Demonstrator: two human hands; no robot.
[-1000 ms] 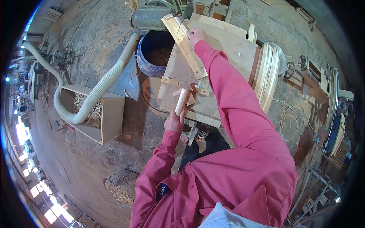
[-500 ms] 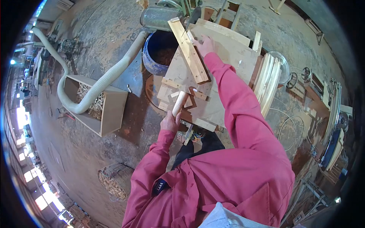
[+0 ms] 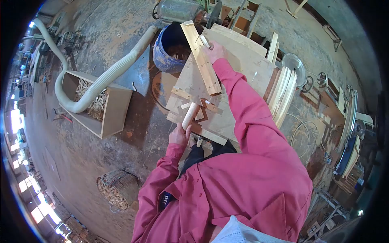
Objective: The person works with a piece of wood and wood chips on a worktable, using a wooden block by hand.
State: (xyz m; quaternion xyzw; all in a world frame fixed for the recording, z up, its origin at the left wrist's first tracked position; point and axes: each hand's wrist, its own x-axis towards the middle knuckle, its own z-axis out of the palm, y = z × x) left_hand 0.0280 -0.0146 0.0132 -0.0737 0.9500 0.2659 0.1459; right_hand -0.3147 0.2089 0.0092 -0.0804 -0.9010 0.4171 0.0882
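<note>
My left hand (image 3: pixel 178 135) is closed around one end of a rounded, pale wooden piece (image 3: pixel 190 116), slanted over the near edge of the wooden worktable (image 3: pixel 243 81). Small wooden blocks (image 3: pixel 210 107) lie by its far end. Farther off, my right hand (image 3: pixel 216 52) has its fingers bent round a small pale wooden piece (image 3: pixel 205 41) beside a long wooden strip (image 3: pixel 204 65) dotted with dark spots. The strip lies slanted across the tabletop, its far end reaching over a blue barrel (image 3: pixel 168 50). A round dark blade or disc (image 3: pixel 214 14) stands just beyond my right hand.
Several light wooden slats (image 3: pixel 282 95) are stacked along the table's right side. A ribbed hose (image 3: pixel 121 77) runs left into a wooden box (image 3: pixel 115 111) of wood scraps. A basket of wood pieces (image 3: pixel 117 188) stands on the floor at lower left.
The view has shifted slightly. My right hand's fingers have drawn in from a more spread pose onto the small pale piece. My left hand keeps its hold on the rounded piece.
</note>
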